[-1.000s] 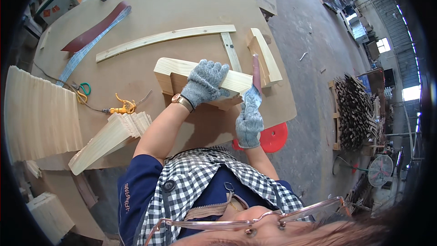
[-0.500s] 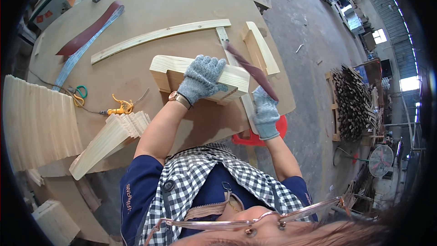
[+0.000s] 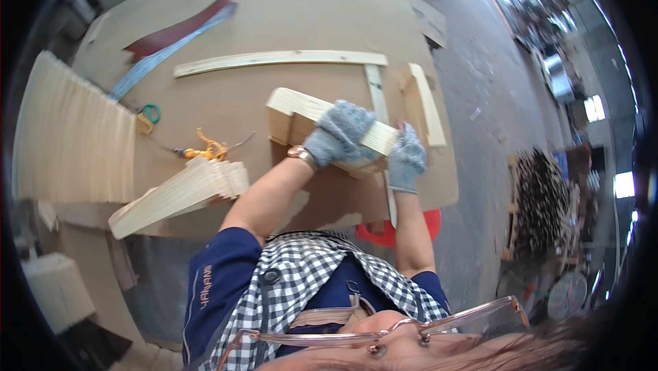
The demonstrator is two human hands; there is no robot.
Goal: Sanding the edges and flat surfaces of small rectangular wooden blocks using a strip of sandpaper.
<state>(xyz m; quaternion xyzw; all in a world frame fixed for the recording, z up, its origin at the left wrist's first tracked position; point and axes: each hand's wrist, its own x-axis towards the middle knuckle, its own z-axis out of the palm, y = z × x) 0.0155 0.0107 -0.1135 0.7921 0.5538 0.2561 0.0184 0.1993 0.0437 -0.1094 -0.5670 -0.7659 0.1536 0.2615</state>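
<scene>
My left hand (image 3: 345, 131), in a grey knit glove, is closed over the top of a pale wooden block (image 3: 291, 102) made of pieces standing together at the table's near side. At the block's right end is my right hand (image 3: 407, 158), gloved the same way, with fingers bent together. A sliver of dark red shows at its fingertips; most of the sandpaper strip it held is hidden. Behind the block, a long wooden strip (image 3: 274, 59) meets a shorter wooden strip (image 3: 376, 90) at a corner. An angled wooden piece (image 3: 426, 110) lies right of them.
On the table (image 3: 308, 7) lie a dark red sanding belt (image 3: 179, 35), green-handled scissors (image 3: 151, 113) and a yellow air blow gun (image 3: 209, 148). Stacked wood pieces (image 3: 75, 138) and a smaller bundle (image 3: 178, 196) stand at left. A red stool (image 3: 430, 223) is below the right edge.
My right hand has moved up and in to the block's right end. The twisted sandpaper strip has mostly gone out of sight. My left hand stays on the block; the whole view has shifted.
</scene>
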